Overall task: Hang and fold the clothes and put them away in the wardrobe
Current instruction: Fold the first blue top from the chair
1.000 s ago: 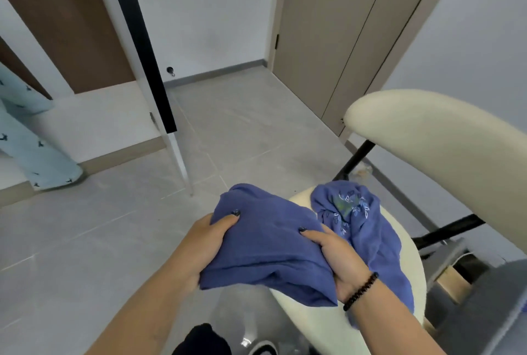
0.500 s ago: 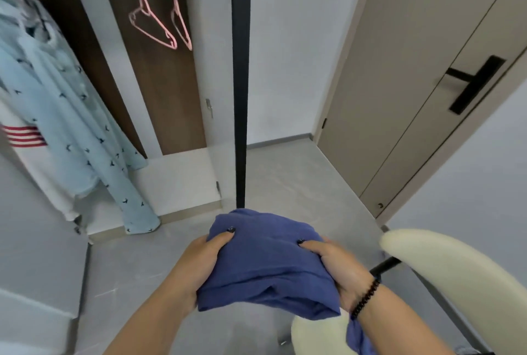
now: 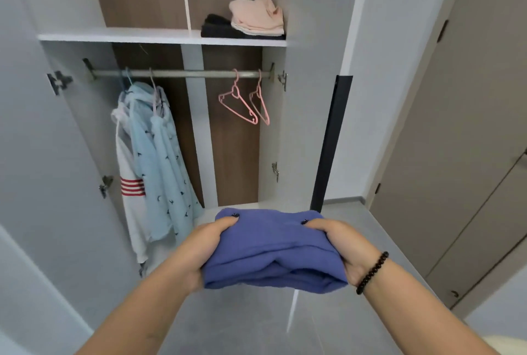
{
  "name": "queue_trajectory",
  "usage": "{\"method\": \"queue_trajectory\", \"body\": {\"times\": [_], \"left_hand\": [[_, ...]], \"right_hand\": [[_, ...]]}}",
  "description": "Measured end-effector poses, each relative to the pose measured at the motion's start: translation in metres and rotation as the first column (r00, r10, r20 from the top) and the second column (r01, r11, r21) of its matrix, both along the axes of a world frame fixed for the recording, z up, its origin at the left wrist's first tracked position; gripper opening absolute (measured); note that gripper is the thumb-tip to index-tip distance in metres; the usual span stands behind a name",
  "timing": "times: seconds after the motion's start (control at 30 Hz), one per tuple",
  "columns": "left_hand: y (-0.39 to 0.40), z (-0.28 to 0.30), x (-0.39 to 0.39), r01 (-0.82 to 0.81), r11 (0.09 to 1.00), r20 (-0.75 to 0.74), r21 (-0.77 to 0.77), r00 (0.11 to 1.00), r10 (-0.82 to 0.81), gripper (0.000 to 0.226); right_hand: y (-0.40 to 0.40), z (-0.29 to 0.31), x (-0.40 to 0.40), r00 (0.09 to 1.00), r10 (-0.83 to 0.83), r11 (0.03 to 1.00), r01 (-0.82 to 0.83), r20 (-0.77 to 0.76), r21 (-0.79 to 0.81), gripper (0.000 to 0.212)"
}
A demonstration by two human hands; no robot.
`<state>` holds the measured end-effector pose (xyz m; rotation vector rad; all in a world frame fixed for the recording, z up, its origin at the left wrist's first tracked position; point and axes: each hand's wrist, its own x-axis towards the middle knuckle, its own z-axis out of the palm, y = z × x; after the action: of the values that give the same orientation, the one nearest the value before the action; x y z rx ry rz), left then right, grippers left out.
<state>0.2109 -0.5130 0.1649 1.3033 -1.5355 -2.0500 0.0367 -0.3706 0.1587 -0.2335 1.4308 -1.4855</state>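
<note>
Now two hands, left hand (image 3: 199,252) and right hand (image 3: 346,249), grip one folded blue garment (image 3: 271,252).

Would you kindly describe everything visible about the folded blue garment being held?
The blue garment is a plain, soft-looking fabric folded into a thick, rounded bundle, layered edges facing the camera. It is held level in the air before the open wardrobe, gripped at its ends by the left hand and right hand, thumbs on top.

Head view — toward open wardrobe (image 3: 273,126)
</note>
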Motion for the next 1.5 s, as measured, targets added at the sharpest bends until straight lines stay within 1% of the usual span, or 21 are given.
{"method": "queue_trajectory", "body": {"times": [0.13,0.23,0.43,0.5,0.63,0.77,0.83,0.9,0.93,0.97,1.03,1.07,1.17,1.23,1.27,1.3,1.37,1.4,1.43,1.47,1.5], "left_hand": [[-0.042,0.035,-0.006,-0.064,0.997,-0.083,-0.036,0.995,0.061,0.028],[-0.081,0.062,-0.019,-0.083,0.994,-0.122,-0.065,0.99,0.075,0.035],[-0.159,0.125,-0.063,-0.13,0.971,-0.203,-0.2,0.975,0.089,0.038],[-0.181,0.146,-0.079,-0.153,0.96,-0.232,-0.232,0.968,0.099,0.035],[-0.224,0.18,-0.104,-0.189,0.942,-0.28,-0.277,0.954,0.109,0.03],[-0.27,0.209,-0.123,-0.22,0.926,-0.37,-0.308,0.924,0.096,0.028],[-0.295,0.225,-0.134,-0.24,0.916,-0.426,-0.322,0.901,0.086,0.023],[-0.321,0.241,-0.15,-0.25,0.893,-0.457,-0.374,0.888,0.057,0.017],[-0.335,0.25,-0.159,-0.252,0.882,-0.464,-0.399,0.885,0.043,0.015],[-0.348,0.258,-0.169,-0.256,0.875,-0.474,-0.411,0.88,0.035,0.012],[-0.376,0.276,-0.192,-0.248,0.873,-0.495,-0.421,0.869,0.008,0.01],[-0.389,0.286,-0.204,-0.24,0.87,-0.5,-0.43,0.866,-0.009,0.01],[-0.432,0.317,-0.243,-0.221,0.863,-0.517,-0.455,0.854,-0.055,0.012],[-0.459,0.337,-0.27,-0.181,0.867,-0.527,-0.464,0.843,-0.106,0.016],[-0.472,0.347,-0.284,-0.165,0.87,-0.541,-0.465,0.831,-0.132,0.019],[-0.483,0.356,-0.3,-0.164,0.869,-0.563,-0.467,0.813,-0.149,0.019],[-0.501,0.37,-0.332,-0.2,0.862,-0.624,-0.465,0.765,-0.16,0.018],[-0.509,0.372,-0.35,-0.208,0.863,-0.637,-0.461,0.754,-0.159,0.019],[-0.517,0.369,-0.368,-0.192,0.864,-0.619,-0.465,0.768,-0.162,0.022],[-0.525,0.361,-0.387,-0.158,0.863,-0.562,-0.479,0.811,-0.163,0.026],[-0.532,0.35,-0.404,-0.102,0.861,-0.479,-0.498,0.861,-0.174,0.024]], "right_hand": [[-0.052,0.029,-0.014,0.998,0.063,0.995,-0.066,-0.03,-0.073,0.015],[-0.096,0.053,-0.032,0.992,0.119,0.982,-0.122,-0.032,-0.143,0.013],[-0.189,0.103,-0.081,0.974,0.197,0.925,-0.222,-0.109,-0.31,0.012],[-0.216,0.124,-0.099,0.969,0.206,0.907,-0.241,-0.137,-0.345,0.01],[-0.261,0.162,-0.122,0.955,0.221,0.862,-0.287,-0.199,-0.419,0.016],[-0.312,0.192,-0.139,0.953,0.211,0.86,-0.286,-0.215,-0.423,0.017],[-0.337,0.211,-0.151,0.949,0.201,0.854,-0.29,-0.241,-0.431,0.013],[-0.361,0.23,-0.165,0.943,0.2,0.818,-0.31,-0.266,-0.485,0.009],[-0.372,0.239,-0.172,0.94,0.199,0.795,-0.32,-0.276,-0.515,0.011],[-0.385,0.249,-0.18,0.937,0.201,0.78,-0.329,-0.285,-0.533,0.019],[-0.414,0.267,-0.198,0.942,0.167,0.764,-0.311,-0.291,-0.565,0.045],[-0.429,0.276,-0.208,0.949,0.139,0.763,-0.285,-0.283,-0.581,0.048],[-0.476,0.311,-0.245,0.943,-0.005,0.804,-0.194,-0.332,-0.563,0.034],[-0.503,0.336,-0.274,0.921,-0.081,0.803,-0.166,-0.381,-0.572,0.027],[-0.514,0.35,-0.286,0.901,-0.141,0.787,-0.149,-0.41,-0.599,0.02],[-0.523,0.362,-0.296,0.869,-0.222,0.771,-0.121,-0.442,-0.625,0.018],[-0.536,0.381,-0.324,0.783,-0.388,0.76,-0.026,-0.486,-0.649,0.047],[-0.542,0.385,-0.34,0.777,-0.4,0.763,-0.011,-0.485,-0.646,0.049],[-0.546,0.386,-0.353,0.731,-0.398,0.805,-0.011,-0.554,-0.594,0.041],[-0.549,0.383,-0.366,0.598,-0.394,0.878,0.021,-0.698,-0.478,0.028],[-0.553,0.375,-0.379,0.431,-0.274,0.96,0.069,-0.86,-0.271,0.024]]}}
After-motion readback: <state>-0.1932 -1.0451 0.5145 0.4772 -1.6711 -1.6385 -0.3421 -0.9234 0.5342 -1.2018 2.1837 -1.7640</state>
